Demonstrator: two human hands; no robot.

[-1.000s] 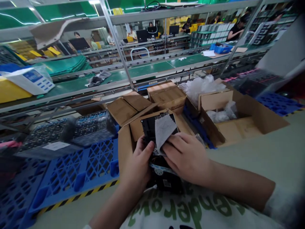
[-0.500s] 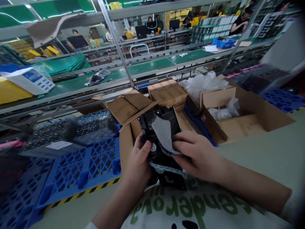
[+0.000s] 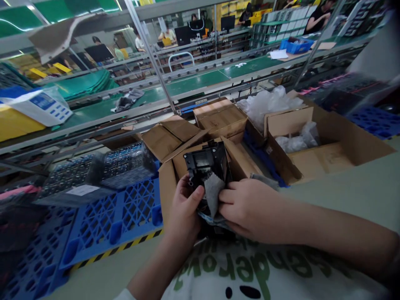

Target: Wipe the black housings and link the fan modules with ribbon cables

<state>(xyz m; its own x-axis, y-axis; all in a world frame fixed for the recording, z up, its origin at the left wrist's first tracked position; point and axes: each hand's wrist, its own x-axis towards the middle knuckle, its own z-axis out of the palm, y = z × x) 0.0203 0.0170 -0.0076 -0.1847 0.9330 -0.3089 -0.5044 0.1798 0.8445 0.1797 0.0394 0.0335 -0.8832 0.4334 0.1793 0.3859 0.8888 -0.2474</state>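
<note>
1 black unit (image 3: pixel 203 161), held by near edge of open carton (image 3: pixel 168 187) | left hand (image 3: pixel 184 212) clamped on unit's left side | right hand (image 3: pixel 254 208) pinching grey cloth (image 3: pixel 213 191) | best: unit steady, cloth flat

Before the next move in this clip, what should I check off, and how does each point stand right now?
1. Left hand gripping the black device: ok.
2. Right hand holding the grey cloth: ok.
3. Cloth clear of the device's front: not ok, it overlaps it.
4. Cardboard box beyond the hands open: ok, flaps spread.
5. Device's underside clean: cannot tell, hidden.
</note>
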